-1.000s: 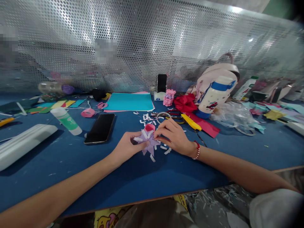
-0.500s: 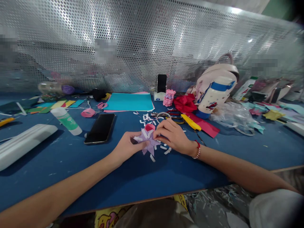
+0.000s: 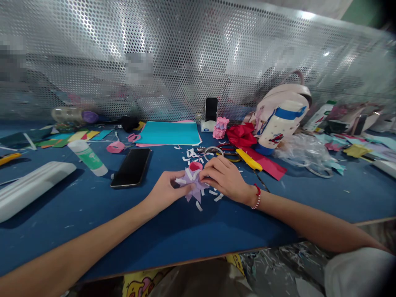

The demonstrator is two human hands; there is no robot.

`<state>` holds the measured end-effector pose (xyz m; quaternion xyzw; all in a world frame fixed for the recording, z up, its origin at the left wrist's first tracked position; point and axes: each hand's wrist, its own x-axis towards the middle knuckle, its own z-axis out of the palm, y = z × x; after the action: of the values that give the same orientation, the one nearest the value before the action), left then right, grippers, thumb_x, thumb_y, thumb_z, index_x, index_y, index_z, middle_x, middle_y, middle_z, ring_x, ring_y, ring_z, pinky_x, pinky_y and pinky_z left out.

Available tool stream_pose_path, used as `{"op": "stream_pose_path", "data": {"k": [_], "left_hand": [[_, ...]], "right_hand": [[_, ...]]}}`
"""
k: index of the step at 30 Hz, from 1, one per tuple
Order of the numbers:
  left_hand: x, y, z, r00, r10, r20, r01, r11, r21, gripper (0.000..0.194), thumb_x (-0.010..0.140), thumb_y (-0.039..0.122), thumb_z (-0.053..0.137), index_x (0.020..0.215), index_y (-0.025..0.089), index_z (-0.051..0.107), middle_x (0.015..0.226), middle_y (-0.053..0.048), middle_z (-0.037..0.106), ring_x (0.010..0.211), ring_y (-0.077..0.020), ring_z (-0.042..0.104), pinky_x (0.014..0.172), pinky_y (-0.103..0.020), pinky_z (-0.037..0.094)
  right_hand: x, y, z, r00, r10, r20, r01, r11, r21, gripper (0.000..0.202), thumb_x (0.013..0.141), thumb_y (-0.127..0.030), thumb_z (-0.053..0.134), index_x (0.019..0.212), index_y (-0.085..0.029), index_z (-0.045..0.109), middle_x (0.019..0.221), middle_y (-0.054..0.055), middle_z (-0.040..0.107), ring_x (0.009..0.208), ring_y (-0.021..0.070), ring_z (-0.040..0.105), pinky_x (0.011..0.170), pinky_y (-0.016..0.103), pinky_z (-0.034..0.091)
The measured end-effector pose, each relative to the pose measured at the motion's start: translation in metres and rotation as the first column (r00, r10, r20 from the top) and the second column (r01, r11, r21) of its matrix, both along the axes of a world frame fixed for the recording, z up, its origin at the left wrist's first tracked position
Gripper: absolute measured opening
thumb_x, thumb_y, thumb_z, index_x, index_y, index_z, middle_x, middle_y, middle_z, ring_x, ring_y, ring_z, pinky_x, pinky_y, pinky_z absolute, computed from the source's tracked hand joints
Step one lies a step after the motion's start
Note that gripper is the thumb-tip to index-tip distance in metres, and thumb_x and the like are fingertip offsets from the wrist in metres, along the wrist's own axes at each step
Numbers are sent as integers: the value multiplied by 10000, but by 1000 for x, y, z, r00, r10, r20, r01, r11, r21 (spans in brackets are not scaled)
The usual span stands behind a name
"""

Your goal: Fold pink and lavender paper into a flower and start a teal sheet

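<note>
Between my hands, just above the blue table, is a purple paper flower [image 3: 194, 190] with pointed petals and white strips on it. My left hand [image 3: 169, 186] grips its left side, thumb across the front. At the right edge my right hand [image 3: 223, 177] pinches a petal between thumb and fingertips; whether a small strip is also in the pinch I cannot tell. A pink roll [image 3: 195, 166] shows right behind the flower. Small white paper strips [image 3: 199, 206] lie scattered around and below it.
A black phone [image 3: 131, 168] and a glue tube [image 3: 88, 157] lie to the left, near a long white case [image 3: 34, 187]. Behind are blue paper sheets [image 3: 168, 133]. To the right are a yellow cutter [image 3: 249, 159], red paper [image 3: 272, 166], a bottle [image 3: 278, 128] and a backpack [image 3: 286, 90].
Almost nothing differs. Both hands keep their hold on the purple flower, and the whole view has shifted very slightly.
</note>
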<state>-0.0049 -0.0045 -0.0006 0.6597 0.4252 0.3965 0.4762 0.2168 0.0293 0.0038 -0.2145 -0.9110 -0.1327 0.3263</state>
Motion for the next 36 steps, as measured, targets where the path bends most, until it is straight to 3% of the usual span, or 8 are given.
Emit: {"op": "stream_pose_path", "data": {"k": [5,11,18,22,30,36], "left_hand": [[0,-2,0,998,0,-62,3,999,50,216,794,337,728,867,137,764,765,-23,755,658,-160,637,608,-230,479],[2,-3,4,982,73,-176,-27,967,252,156,810,283,663,813,149,743,770,-16,721,738,-180,620,687,-257,458],[0,-2,1,970,110,-215,-42,954,297,196,827,308,644,742,144,707,738,-27,675,731,-182,593,687,-271,436],[2,-2,1,982,84,-171,-39,967,254,163,814,289,661,764,149,726,753,-22,706,737,-181,608,681,-260,442],[3,-3,-1,999,49,-1,-49,997,-63,247,741,382,788,825,151,770,749,-27,756,581,-140,595,543,-223,422],[-1,-1,-3,998,-11,59,21,985,-172,250,691,365,851,810,158,774,745,-33,750,593,-141,609,555,-216,438]], "right_hand": [[-2,-3,0,1000,7,-16,-8,999,-42,283,1046,-365,430,966,-200,646,955,46,619,862,188,498,826,320,412],[-2,-3,-3,998,-25,-58,15,986,-165,225,1021,-372,491,961,-216,643,982,43,614,897,197,505,851,339,422],[-3,-3,-6,982,-21,-189,-27,968,-249,120,979,-342,589,972,-237,647,971,34,609,928,199,526,841,349,441],[-4,-2,-6,962,-3,-272,-87,944,-319,80,957,-307,630,935,-232,646,941,19,598,933,190,530,836,337,440],[3,2,-2,985,97,-139,-111,989,-96,176,1002,-351,544,931,-231,651,926,24,627,833,178,498,791,339,397],[5,4,0,989,103,-102,-108,993,-46,291,1018,-436,472,925,-212,632,924,35,612,847,180,499,810,333,407]]}}
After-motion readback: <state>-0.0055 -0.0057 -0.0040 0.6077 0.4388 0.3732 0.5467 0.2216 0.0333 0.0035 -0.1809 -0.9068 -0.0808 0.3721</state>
